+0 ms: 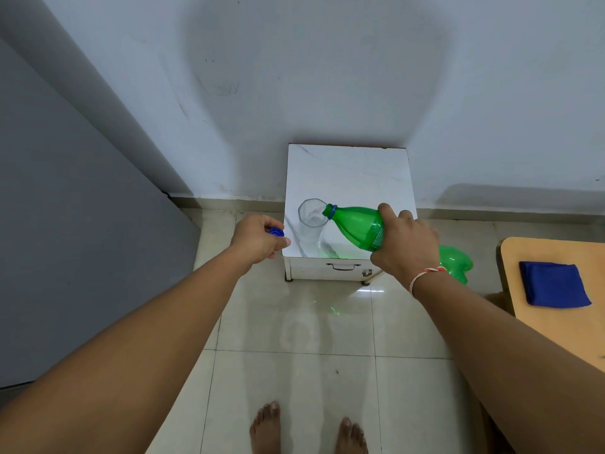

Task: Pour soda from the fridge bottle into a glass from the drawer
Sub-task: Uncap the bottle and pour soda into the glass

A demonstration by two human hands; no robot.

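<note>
The right hand [404, 244] grips the green bottle [355, 226], hiding its middle, its mouth tipped over the clear glass [311, 224] on the small white table [350, 172]. The left hand [257, 239] closes on a blue cap [275, 231], mostly hidden.

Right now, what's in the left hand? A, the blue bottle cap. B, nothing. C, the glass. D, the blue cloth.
A: the left hand holds the blue bottle cap in its fingers, while the right hand tilts the green bottle over the glass.
</note>
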